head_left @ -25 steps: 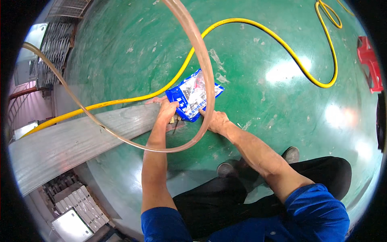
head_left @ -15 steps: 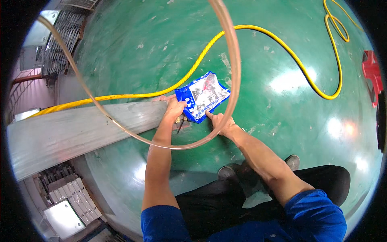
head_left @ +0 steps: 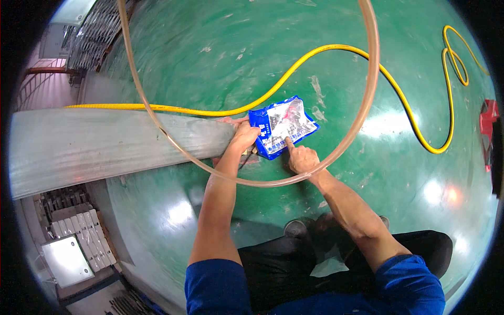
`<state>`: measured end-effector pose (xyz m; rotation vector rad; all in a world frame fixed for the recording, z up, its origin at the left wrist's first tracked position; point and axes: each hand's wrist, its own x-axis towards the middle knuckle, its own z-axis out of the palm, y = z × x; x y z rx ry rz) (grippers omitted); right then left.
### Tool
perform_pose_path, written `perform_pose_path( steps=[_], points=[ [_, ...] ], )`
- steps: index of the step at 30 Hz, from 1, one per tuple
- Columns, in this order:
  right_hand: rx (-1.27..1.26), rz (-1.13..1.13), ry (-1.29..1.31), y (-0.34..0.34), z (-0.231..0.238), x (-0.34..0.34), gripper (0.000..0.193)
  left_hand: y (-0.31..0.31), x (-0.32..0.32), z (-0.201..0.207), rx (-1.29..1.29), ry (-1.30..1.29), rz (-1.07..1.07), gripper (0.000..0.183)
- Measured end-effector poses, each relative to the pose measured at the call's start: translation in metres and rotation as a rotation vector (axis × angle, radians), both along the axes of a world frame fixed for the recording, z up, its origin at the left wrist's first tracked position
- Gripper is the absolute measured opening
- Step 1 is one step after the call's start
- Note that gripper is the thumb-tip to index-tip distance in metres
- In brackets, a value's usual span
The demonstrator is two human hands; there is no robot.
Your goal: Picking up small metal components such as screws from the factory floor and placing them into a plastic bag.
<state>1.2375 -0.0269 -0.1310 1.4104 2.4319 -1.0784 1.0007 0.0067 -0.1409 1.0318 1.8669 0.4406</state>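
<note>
A blue and white plastic pouch (head_left: 283,126) lies on the green floor beside the end of a long grey metal beam (head_left: 105,144). My left hand (head_left: 244,137) grips the pouch's left edge, close to the beam's end. My right hand (head_left: 300,157) is at the pouch's lower edge, its forefinger stretched out and pressing on the pouch. A clear, pinkish hose loop (head_left: 362,105) arcs across both forearms and around the pouch.
A yellow hose (head_left: 404,102) snakes over the green floor from the beam to the far right. A red object (head_left: 488,123) sits at the right rim. Grey racks and a white box (head_left: 65,257) stand at the lower left. My shoe (head_left: 296,228) rests below the hands.
The view has shifted, so the pouch and beam sit lower and more to the right. My right hand has moved from under the hose to the pouch's lower edge, forefinger out.
</note>
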Motion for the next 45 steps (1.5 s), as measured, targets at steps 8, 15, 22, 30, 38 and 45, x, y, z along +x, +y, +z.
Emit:
perform_pose_path(
  steps=[8, 15, 22, 30, 38, 45],
  points=[
    [-0.11, 0.057, -0.073, 0.006, 0.007, 0.001, 0.064, -0.003, -0.006, -0.002, 0.021, -0.092, 0.063, 0.026],
    [-0.084, 0.053, -0.078, 0.008, 0.01, 0.004, 0.058, -0.007, -0.003, 0.006, 0.027, -0.236, 0.158, 0.025],
    [-0.015, 0.098, -0.072, 0.005, 0.01, -0.002, 0.055, -0.006, -0.008, -0.004, 0.008, -0.26, 0.229, 0.025],
    [0.007, 0.161, -0.1, 0.005, 0.019, -0.01, 0.056, -0.003, -0.003, -0.011, -0.016, -0.302, 0.212, 0.024],
    [-0.021, 0.143, -0.101, 0.002, 0.008, -0.01, 0.053, -0.004, -0.007, -0.016, -0.02, -0.203, 0.212, 0.024],
    [0.03, 0.109, -0.035, 0.001, -0.001, -0.013, 0.056, -0.003, 0.003, 0.002, -0.005, -0.247, 0.19, 0.024]
  ],
)
